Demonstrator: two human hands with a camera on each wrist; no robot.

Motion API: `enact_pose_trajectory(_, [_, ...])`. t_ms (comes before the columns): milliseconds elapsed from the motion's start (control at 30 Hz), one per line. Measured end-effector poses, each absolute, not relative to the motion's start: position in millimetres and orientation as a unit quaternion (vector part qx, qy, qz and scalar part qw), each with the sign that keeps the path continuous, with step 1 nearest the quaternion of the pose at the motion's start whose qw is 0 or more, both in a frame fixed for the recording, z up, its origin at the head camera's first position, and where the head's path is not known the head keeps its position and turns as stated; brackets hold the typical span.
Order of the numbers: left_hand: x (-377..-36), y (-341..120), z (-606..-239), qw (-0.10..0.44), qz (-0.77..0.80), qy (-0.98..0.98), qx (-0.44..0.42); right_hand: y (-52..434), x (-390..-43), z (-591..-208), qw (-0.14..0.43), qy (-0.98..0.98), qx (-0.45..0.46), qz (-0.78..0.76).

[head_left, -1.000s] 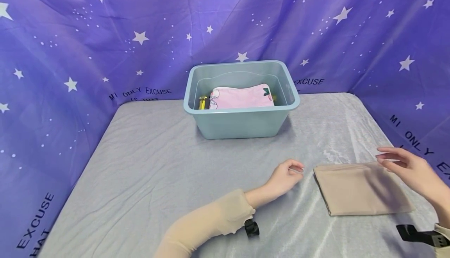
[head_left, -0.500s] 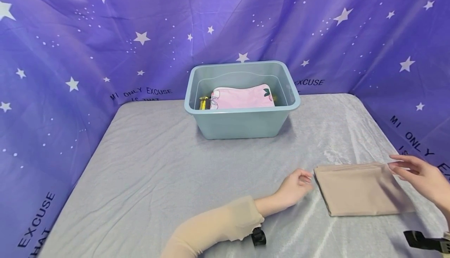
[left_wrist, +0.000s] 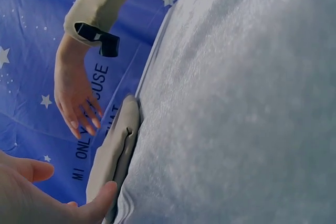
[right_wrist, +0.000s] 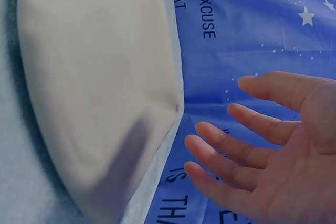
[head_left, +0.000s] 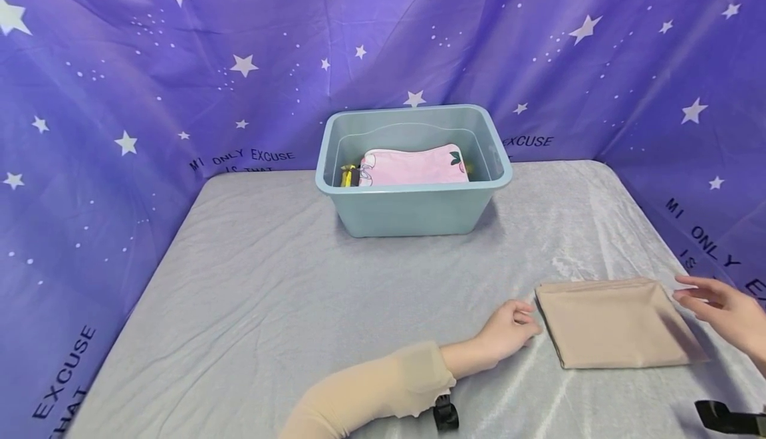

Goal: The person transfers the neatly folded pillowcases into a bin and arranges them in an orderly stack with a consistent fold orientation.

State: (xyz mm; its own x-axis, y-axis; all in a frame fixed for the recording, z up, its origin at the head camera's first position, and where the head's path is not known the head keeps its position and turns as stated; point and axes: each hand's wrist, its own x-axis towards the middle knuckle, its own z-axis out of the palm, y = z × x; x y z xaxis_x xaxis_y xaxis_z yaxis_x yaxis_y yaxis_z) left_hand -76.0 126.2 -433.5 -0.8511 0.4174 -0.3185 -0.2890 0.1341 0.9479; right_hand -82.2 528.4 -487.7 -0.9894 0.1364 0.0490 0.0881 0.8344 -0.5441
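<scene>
The flat, folded beige cloth lay on the grey velvety table cover between both hands, neither holding it. The left hand, fingers relaxed, touched its near-left edge, and the right hand hovered spread just off its right edge. It looked like the moment before a pickup, which I judged would need fingers slipped under both edges.

Blue plastic bin holding pink pouch, grey table cloth, starry purple backdrop
</scene>
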Motion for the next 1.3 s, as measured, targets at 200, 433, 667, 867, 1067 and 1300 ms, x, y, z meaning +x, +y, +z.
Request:
enact_pose_trajectory(200, [-71.9,132.5,-439.3,0.287,0.672,0.682,0.016,540.2,-76.3,-496.5,0.006,-0.955,-0.057,0.290])
enact_pose_trajectory(433, [-66.8,137.9,-442.4,0.292,0.705,0.646,-0.013,534.2,-74.2,-496.4,-0.026,-0.961,-0.079,0.265])
enact_pose_trajectory(667, [-64.7,144.7,-445.1,0.290,0.722,0.627,-0.046,516.6,-71.5,-486.0,-0.071,-0.960,-0.123,0.241])
enact_pose_trajectory(867, [-65.9,151.3,-447.5,0.291,0.725,0.621,-0.066,490.7,-66.3,-461.8,-0.093,-0.957,-0.135,0.237])
enact_pose_trajectory(1067, [-68.7,156.8,-445.1,0.301,0.728,0.610,-0.088,488.5,-65.4,-464.0,-0.103,-0.955,-0.134,0.244])
enact_pose_trajectory(1300, [-71.0,158.8,-440.5,0.312,0.728,0.604,-0.093,482.8,-63.3,-455.0,-0.116,-0.950,-0.141,0.253])
